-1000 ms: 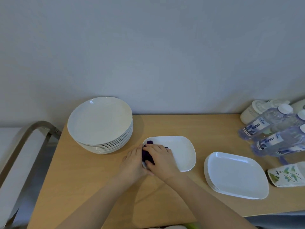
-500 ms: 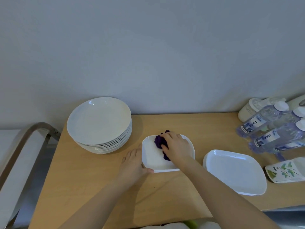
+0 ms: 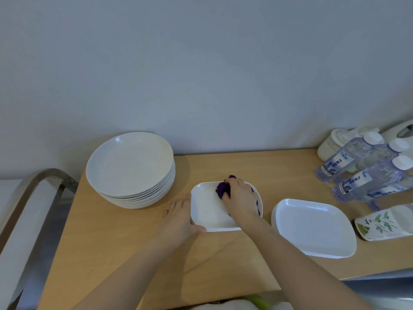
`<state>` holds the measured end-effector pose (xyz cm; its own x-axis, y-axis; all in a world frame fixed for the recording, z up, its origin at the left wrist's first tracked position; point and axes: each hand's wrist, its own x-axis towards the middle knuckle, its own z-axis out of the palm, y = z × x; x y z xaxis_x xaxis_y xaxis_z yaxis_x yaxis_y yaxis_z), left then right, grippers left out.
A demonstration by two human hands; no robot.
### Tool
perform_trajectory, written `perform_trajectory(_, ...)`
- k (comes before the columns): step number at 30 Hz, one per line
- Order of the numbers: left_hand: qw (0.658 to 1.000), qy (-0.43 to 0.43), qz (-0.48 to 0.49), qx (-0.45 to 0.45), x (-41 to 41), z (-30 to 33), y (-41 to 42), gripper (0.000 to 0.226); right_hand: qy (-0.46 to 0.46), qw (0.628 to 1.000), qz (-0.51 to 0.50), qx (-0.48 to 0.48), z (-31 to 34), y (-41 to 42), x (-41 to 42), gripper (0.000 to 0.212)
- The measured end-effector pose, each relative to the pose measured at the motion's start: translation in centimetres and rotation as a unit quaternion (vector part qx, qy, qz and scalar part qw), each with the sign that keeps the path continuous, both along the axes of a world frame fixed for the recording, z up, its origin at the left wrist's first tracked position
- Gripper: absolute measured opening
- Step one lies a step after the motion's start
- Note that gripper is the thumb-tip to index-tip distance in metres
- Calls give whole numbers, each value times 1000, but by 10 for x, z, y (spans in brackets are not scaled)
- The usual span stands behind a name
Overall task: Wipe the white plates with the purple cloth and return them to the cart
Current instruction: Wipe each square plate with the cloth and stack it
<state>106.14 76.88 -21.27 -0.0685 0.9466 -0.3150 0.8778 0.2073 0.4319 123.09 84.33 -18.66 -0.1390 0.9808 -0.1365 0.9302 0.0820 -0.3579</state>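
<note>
Mid-wipe on one rectangular white plate (image 3: 207,209), which lay flat on the desk (image 3: 111,242). Right hand (image 3: 240,198) gripped the bunched purple cloth (image 3: 222,189) and pressed it on the plate's far half. Left hand (image 3: 178,217) braced the near-left rim, thumb hooked over the edge. Stack of rectangular plates (image 3: 312,229) sat just right; round plate stack (image 3: 131,166) at left. Which were already wiped: cannot tell. Judged: return to cart not yet begun for this plate.

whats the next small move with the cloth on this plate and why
Probably sweep the purple cloth toward the near left part of the rectangular plate. The right hand presses it at the far right side, that part lies bare, and the left hand steadies the rim.
</note>
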Motion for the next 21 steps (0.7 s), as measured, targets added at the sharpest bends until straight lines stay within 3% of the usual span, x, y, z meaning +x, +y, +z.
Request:
perform_trajectory(3, 1000, 14, -4, 8, 2, 3, 1, 109, -11, 996, 93, 10, 1, -8, -14, 18)
perform_trajectory(10, 996, 64, -4, 60, 6, 3, -4, 116, -1, 968, 250, 17, -8, -45, -18, 32)
perform_trajectory(16, 997, 58, -8, 53, 4, 1, -4, 111, -18, 967, 252, 24, -4, -46, 2, 35)
perform_trajectory(21, 998, 36, -5, 45, 1, -1, -6, 103, -44, 981, 183, 36, -2, -45, 39, 36)
